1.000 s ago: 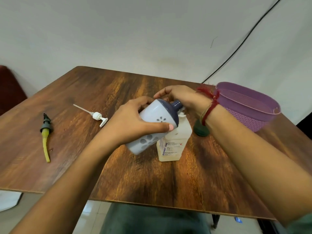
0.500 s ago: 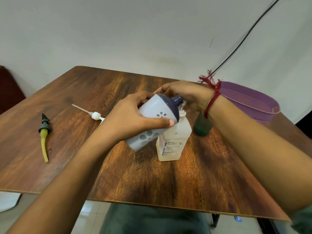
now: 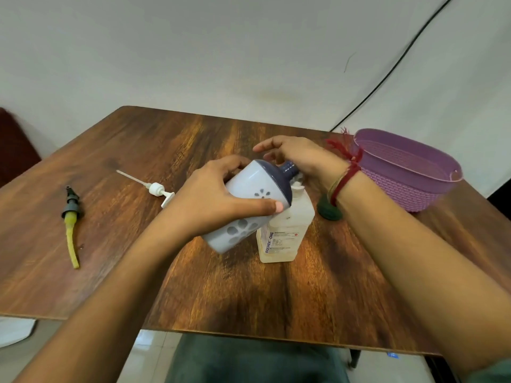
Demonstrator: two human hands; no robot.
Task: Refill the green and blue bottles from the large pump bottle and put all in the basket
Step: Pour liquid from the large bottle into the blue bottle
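Fingers [image 3: 229, 167] of my left hand [image 3: 210, 205] are wrapped round the blue bottle [image 3: 257, 186], thumb across its near side. They hold it tipped, with its dark neck pointing to 2 o'clock and meeting the spout of the large pump bottle [image 3: 287, 233], which stands mid-table.

My right hand [image 3: 301, 158] lies over that pump head. Its visible fingers are stretched and relaxed rather than clenched, and I see nothing grasped in them. What the palm does underneath is hidden from me.

The change is all in the right hand. Half a second ago it sat higher, and the green bottle [image 3: 327, 210] showed plainly behind the wrist. Now it has dropped back to about where it was a second ago, and the wrist covers most of that bottle again. The blue bottle and my left grip have barely shifted.

I read this as one full pump stroke, up and then down, so filling the blue bottle is under way and not finished. I cannot see any liquid pass or how full it is.

The green bottle stands uncapped at 3 o'clock, just beside the pump bottle. The basket [image 3: 409, 189] waits at 2 o'clock with nothing showing inside it.

A white pump head [image 3: 156, 189] lies at 10 o'clock on the table [image 3: 249, 294]. A black-and-yellow pump [image 3: 71, 214] lies at 9 o'clock. Both, I judge, have to be refitted before any bottle goes into the basket.
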